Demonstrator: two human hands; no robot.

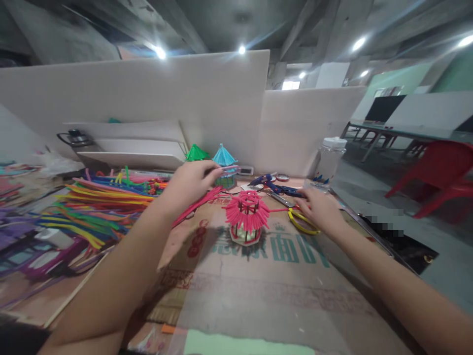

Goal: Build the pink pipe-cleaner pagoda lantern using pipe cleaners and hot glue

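A small pagoda-like model point(247, 217) with a fringe of pinkish-red pipe cleaners stands upright on the cardboard, between my hands. My left hand point(194, 183) is up behind it to the left, thumb and fingers pinched on a thin pink strip point(229, 170), whose exact kind is unclear. From the model's right side a red pipe cleaner point(283, 210) runs straight to the fingertips of my right hand point(318, 207), which are closed at its end. Yellow-handled scissors point(305, 224) lie under and beside that hand. Loose red pipe cleaners point(197, 204) lie below my left hand.
Piles of coloured pipe cleaners point(99, 202) cover the left side. Green point(197, 152) and blue point(223, 156) umbrella-roofed models stand behind. A glue gun point(263, 180) and a clear bottle point(330, 160) are at the back right. White boards point(148, 103) wall the table's rear.
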